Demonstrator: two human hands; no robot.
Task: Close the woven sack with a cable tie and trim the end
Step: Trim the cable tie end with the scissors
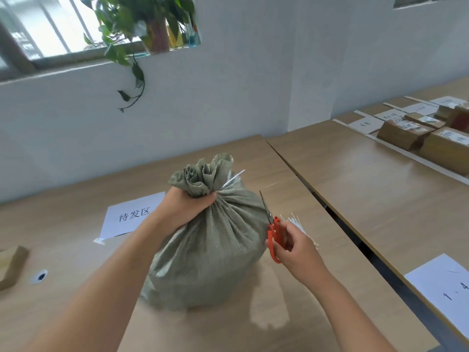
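Left hand (186,207) gripping sack (210,250), wooden table (76,262)

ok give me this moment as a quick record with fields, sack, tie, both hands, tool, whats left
sack: green woven sack, upright on the wooden table, neck gathered
cable tie: white cable tie around the neck, tail sticking out, untrimmed
left hand: left hand gripping the neck
right hand: right hand holding orange-handled scissors, blades up, beside the sack
spare ties: loose white cable ties behind the right hand
left to do: trim the tail
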